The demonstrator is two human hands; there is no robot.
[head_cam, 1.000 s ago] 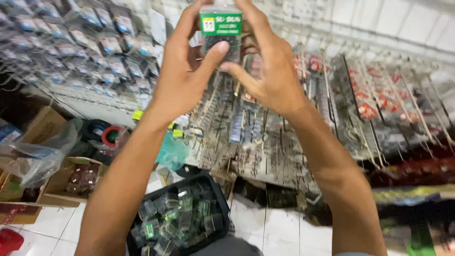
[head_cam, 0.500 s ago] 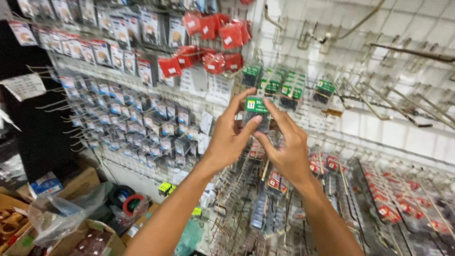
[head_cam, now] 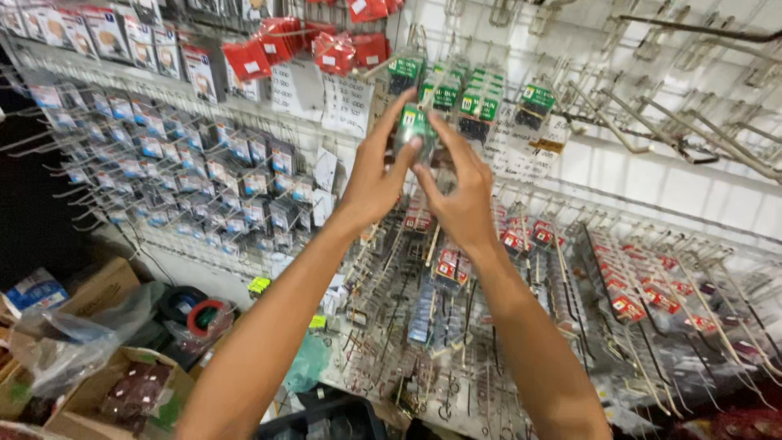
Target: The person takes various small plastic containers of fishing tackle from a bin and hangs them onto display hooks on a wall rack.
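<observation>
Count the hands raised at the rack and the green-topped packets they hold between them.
Hands: 2, the left hand and the right hand
Held green-topped packet: 1
Total: 3

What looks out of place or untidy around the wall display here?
Nothing looks damaged or spilled. Both hands, left and right, hold a green-topped packet at the hooks. Many upper right hooks hang bare, and the boxes and bags below look cluttered.
</observation>
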